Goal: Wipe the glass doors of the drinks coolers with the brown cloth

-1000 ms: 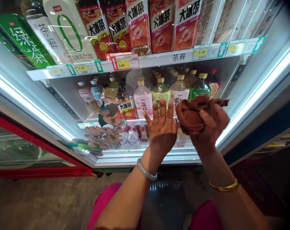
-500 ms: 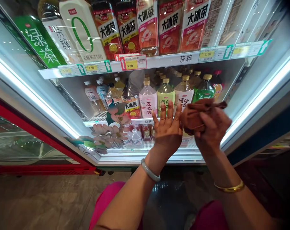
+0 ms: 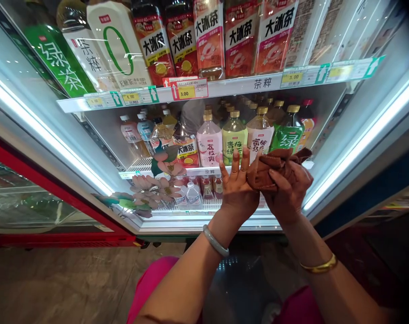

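My left hand (image 3: 240,193) has its fingers spread, palm toward the glass door of a lit drinks cooler, and holds nothing. Just right of it, my right hand (image 3: 287,191) grips a bunched brown cloth (image 3: 267,171), which overlaps the edge of my left hand. Behind the hands, through the glass, stand a pink bottle (image 3: 209,141), a yellow-green bottle (image 3: 234,135) and a green-labelled bottle (image 3: 288,132) on the middle shelf. Flower decals (image 3: 153,189) show on the glass at the lower left of the door.
Large tea bottles (image 3: 240,40) fill the upper shelf, whose front edge (image 3: 234,86) carries price tags. Small bottles (image 3: 193,193) stand at the bottom. A red-framed cooler (image 3: 56,180) adjoins on the left. Below are the tiled floor (image 3: 72,283) and my pink-clothed knees (image 3: 153,279).
My right hand and the brown cloth have moved left and slightly down, closer over my left hand's edge. My left hand has shifted slightly right and down, its fingers still spread.
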Demonstrator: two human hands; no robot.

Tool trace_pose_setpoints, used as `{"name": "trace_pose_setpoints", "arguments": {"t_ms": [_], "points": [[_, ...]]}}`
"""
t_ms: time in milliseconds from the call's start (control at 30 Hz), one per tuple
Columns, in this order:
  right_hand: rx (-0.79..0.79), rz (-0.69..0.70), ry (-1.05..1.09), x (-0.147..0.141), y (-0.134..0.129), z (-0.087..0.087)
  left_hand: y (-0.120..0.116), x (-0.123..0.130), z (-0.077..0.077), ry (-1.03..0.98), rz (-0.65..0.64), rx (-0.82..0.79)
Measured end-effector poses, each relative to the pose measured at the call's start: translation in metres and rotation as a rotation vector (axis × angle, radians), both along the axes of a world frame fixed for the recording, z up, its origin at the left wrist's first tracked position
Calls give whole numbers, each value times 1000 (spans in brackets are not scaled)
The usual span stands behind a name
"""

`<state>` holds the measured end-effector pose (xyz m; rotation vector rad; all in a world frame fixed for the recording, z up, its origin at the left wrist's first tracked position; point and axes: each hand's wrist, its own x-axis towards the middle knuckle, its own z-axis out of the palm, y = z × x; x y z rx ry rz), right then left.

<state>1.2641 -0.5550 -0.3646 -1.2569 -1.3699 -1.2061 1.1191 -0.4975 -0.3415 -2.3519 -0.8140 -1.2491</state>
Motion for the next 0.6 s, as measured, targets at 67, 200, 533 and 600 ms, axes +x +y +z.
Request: {"name": "trace_pose_setpoints", "arguments": {"t_ms": [67,200,533,600], "points": [[-4,-12,-44,18,-5,-5,-1,2,0,-12,12,-4],[109,-39,88,43,-9,13,-8,7,2,-60,40,27],[66,-96,82,13,-4,8,4,16,-18,27,-4,82],[76,-98,79,29,-6,0,3,20,-17,33,25,52]]}}
